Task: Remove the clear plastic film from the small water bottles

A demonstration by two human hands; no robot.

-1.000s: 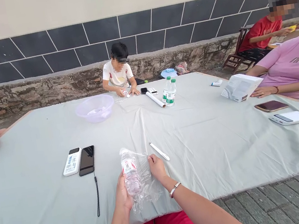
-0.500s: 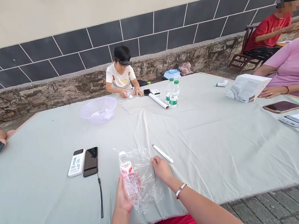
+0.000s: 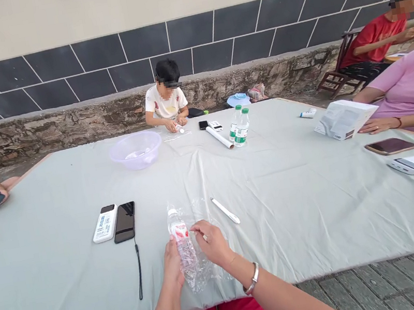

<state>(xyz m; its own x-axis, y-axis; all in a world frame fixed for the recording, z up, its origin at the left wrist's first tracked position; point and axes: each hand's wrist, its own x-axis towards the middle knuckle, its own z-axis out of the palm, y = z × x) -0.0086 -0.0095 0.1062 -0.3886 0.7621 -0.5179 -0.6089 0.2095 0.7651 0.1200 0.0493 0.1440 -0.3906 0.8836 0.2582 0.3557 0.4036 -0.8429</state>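
A small clear water bottle (image 3: 182, 240) with a red and white label is held upright near the table's (image 3: 296, 198) front edge, on the grey-green cloth. It is gripped from the left side by the left hand (image 3: 173, 269), whose fingers are curled around its lower body. A sheet of clear plastic film (image 3: 204, 270) is gathered around and beneath the bottle, and its upper edge is pinched between the fingertips of the right hand (image 3: 213, 241), which is closed on the film just beside the bottle's label. The two hands are thus brought close together, with only the bottle and film between them. A white pen-like stick (image 3: 225, 210) is seen lying just beyond the right hand, apart from it. To the left, a white power bank (image 3: 105, 223) and a black phone (image 3: 124, 221) are laid side by side, a black cord trailing toward the table edge. Farther back, a translucent basin (image 3: 135, 150), a white roll (image 3: 219, 137) and two green-capped bottles (image 3: 239, 127) are set out. Other people are seated around the table, one opposite and others at either side.
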